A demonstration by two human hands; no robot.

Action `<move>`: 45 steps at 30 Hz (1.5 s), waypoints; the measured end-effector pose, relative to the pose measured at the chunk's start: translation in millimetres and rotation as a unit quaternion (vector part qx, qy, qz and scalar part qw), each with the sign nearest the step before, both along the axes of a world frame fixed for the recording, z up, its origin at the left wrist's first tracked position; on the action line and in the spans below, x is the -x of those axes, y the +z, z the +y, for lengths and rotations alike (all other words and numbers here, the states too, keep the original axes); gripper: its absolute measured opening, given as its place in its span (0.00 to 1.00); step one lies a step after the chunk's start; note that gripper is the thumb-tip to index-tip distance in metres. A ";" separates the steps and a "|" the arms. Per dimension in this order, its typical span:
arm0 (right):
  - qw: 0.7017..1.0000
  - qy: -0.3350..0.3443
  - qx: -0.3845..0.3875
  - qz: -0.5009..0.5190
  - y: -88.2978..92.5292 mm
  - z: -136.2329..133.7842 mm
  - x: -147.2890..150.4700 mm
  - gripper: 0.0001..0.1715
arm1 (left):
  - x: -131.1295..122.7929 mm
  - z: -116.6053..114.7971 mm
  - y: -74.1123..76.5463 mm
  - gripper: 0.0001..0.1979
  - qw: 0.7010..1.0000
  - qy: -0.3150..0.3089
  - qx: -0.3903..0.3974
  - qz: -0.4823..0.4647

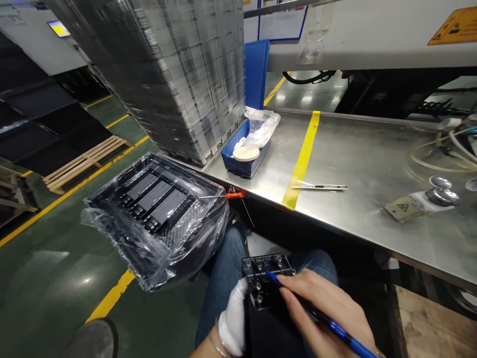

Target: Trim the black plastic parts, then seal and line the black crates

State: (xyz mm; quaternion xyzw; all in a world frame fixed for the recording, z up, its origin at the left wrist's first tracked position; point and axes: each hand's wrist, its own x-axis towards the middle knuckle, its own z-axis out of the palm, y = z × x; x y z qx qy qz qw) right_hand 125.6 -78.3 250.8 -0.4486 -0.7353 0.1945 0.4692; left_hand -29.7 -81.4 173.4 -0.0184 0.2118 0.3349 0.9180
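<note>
— Where was the piece, and what did my hands have?

— The black rectangular plastic part [266, 278] lay on your lap. Your left hand [234, 318], in a white glove, had its fingers closed around the part's left side. Your right hand [324, 311] pinched a blue pen [335, 328], fingers shut on the barrel and the tip touching the part's top face.

— What lay round me?

— Just beside your left knee, a black tray wrapped in clear film [156, 199] held long black pieces. Ahead, the steel tabletop [372, 164] carried a tall stack of black trays [167, 74]. Beside that stack was a blue plastic bin [233, 161] with a white roll [246, 152] in it. A slim silver knife [320, 187] lay with its tip on a yellow tape stripe [303, 154].

— Anything in the way?

— The tabletop's near edge stood close in front of the part, and an orange-handled tool [234, 195] lay at that edge.
</note>
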 end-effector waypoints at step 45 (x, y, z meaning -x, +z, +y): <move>0.997 0.063 -0.030 -0.013 -10.8 -4.2 4.4 0.08 | -11.7 10.2 17.5 0.32 0.996 -0.057 -0.015 -0.070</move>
